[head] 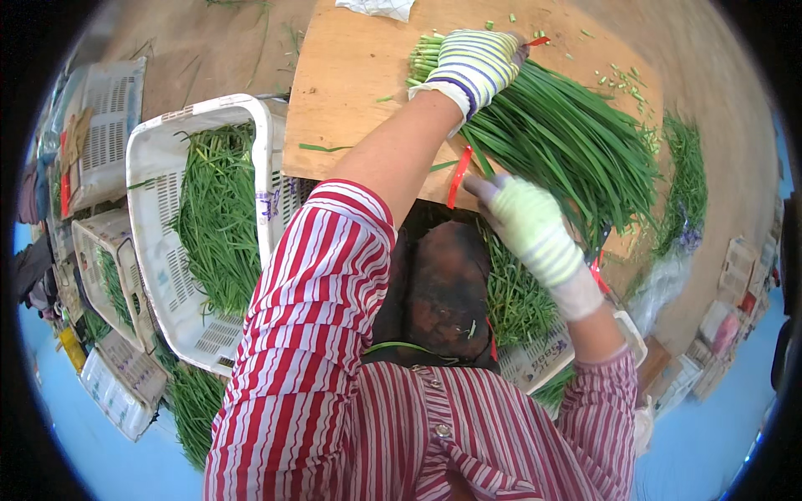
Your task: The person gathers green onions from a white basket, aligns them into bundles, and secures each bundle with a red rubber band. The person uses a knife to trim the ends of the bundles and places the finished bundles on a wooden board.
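Note:
A thick bundle of garlic chives (564, 131) lies on a wooden board (351, 81), its cut pale stems toward the upper left. My left hand (479, 66), in a striped knit glove, grips it near the stem end. A red tape end (539, 42) sticks out by that hand's fingertips. My right hand (529, 222), gloved too and blurred, is at the board's near edge beside the leaves. Another red strip of tape (460, 177) hangs next to its fingertips. Whether those fingers pinch the tape or a leaf is unclear.
At left a white plastic crate (141, 188) holds loose greens (219, 219). Below the board, right of my dark-clad knees (445, 294), are more greens (517, 294) in another crate. Stem scraps (626, 81) litter the board's far right. Greens (683, 181) also lie on the floor.

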Demonstrator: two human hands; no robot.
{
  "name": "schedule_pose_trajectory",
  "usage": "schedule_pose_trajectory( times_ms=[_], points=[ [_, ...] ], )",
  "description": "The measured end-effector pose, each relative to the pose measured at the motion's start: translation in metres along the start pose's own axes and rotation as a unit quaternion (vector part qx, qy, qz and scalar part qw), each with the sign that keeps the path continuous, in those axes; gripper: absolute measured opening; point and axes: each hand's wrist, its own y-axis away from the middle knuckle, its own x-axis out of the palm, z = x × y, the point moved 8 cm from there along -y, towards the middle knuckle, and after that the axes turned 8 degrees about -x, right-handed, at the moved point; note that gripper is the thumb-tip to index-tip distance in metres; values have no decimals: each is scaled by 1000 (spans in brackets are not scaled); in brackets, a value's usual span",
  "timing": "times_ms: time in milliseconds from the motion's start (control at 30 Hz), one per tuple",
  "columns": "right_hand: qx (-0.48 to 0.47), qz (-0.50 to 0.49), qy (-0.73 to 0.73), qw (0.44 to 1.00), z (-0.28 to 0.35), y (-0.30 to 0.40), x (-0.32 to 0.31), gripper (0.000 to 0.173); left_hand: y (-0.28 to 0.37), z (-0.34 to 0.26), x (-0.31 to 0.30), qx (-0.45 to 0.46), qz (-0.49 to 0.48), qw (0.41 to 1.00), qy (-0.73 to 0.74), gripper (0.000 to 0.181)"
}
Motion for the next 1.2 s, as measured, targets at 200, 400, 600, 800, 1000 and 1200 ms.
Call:
schedule_pose_trajectory(
  times_ms=[200,400,600,800,1000,1200],
  points=[
    [-70,46,29,996,-6,-39,27,23,-3,-1,-1,-20,10,1000,-5,29],
    [-82,-97,-18,992,-12,-32,6,21,-1,3,0,-9,-1,1000,6,38],
    [-47,-123,-74,988,-18,-7,21,23,-2,1,0,7,-9,1000,5,38],
    [163,-330,-386,846,-53,-1,-16,13,4,3,-3,6,-12,1000,10,37],
    [202,-417,-423,779,-82,-25,-38,12,24,-3,-7,9,-8,1000,28,25],
    [189,-449,-443,752,-69,-24,-24,9,51,1,-9,3,-29,994,109,25]
  ],
)
